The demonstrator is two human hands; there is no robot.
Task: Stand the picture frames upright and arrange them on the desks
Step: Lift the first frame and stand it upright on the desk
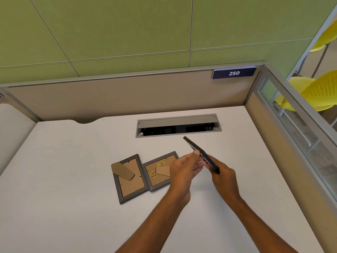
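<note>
Two grey picture frames lie face down on the white desk (73, 161), touching side by side. The left frame (127, 178) shows its brown back with the cardboard stand folded flat. The right frame (158, 170) shows gold hangers and a stand, partly hidden behind my left hand (184, 170). A third dark frame (197, 152) is held edge-on above the desk, tilted from upper left to lower right. My left hand pinches its middle with thumb and fingers. My right hand (224, 176) grips its lower end.
A grey cable hatch (178, 119) stands open in the desk behind the frames. Beige partition walls enclose the desk at the back and right; a blue "250" sign (234, 73) hangs on the back one. Yellow chairs (313, 92) sit beyond the right partition.
</note>
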